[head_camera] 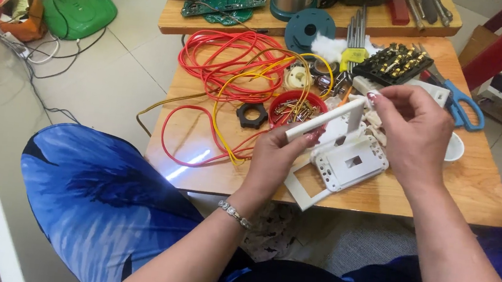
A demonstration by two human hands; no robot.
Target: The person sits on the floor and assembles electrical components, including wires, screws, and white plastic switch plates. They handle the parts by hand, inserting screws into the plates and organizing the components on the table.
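Observation:
Over a low wooden table (476,183), both my hands hold a white plastic frame (328,117) tilted on edge. My left hand (277,159) grips its lower left end. My right hand (413,136) pinches its upper right corner. Below the frame, a white switch plate with a square hole (351,164) and another white frame (301,193) lie flat on the table. A red round lid (295,108) with small metal screws and contacts sits just behind my left hand.
Coils of red and yellow wire (227,70) cover the table's left part. A black terminal block (393,62), blue-handled scissors (462,110), a black nut (252,115) and a white cup (454,147) lie around. A second table behind holds a green circuit board (222,4). A green fan base (78,11) stands on the floor.

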